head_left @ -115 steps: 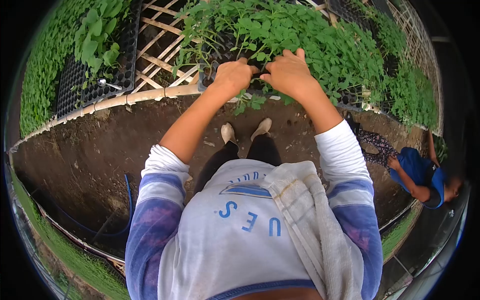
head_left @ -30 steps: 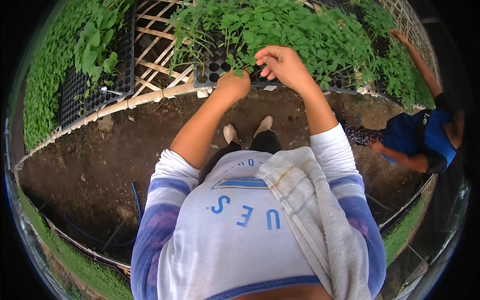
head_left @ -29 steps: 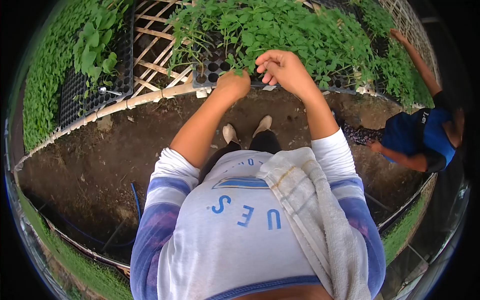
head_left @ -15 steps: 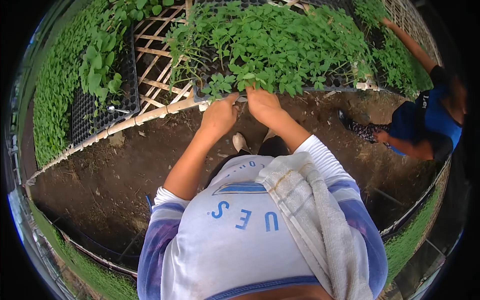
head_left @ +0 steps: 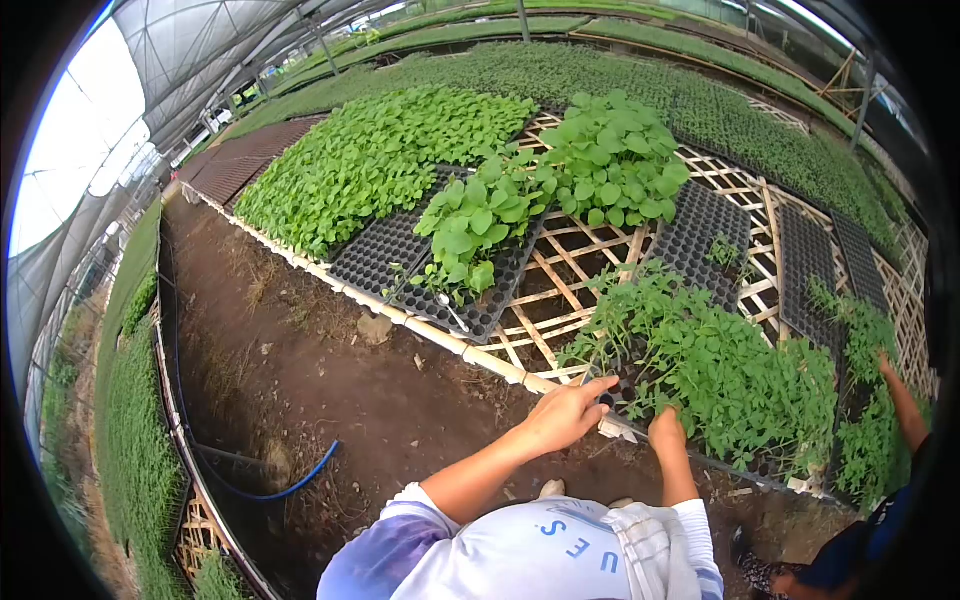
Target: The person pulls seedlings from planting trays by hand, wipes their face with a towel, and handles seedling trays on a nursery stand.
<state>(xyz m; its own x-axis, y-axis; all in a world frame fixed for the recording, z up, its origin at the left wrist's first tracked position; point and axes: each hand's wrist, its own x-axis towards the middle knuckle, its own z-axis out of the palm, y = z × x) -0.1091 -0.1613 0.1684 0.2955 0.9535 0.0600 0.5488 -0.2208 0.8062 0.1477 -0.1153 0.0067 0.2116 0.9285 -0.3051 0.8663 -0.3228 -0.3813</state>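
Observation:
My left hand (head_left: 563, 416) is at the near left corner of a black seedling tray (head_left: 622, 396). Its index finger stretches out over the tray's cells, with another finger apart below it. My right hand (head_left: 668, 436) reaches the same tray's front edge, its fingers drawn together at the leaves. What it pinches, if anything, is hidden there. Leafy green seedlings (head_left: 735, 375) fill most of this tray to the right of my hands, while dark cells show at its left end.
A bamboo lattice bench (head_left: 560, 290) carries the trays. Broad-leaved seedlings (head_left: 615, 160) and a partly filled black tray (head_left: 380, 250) stand to the left. A co-worker's arm (head_left: 903, 405) reaches into plants at right. A blue hose (head_left: 300, 488) lies on the soil path.
The view has swung left and up, bringing more of the benches and greenhouse into sight. My left index finger now points out over the tray cells; my right hand stays at the seedlings.

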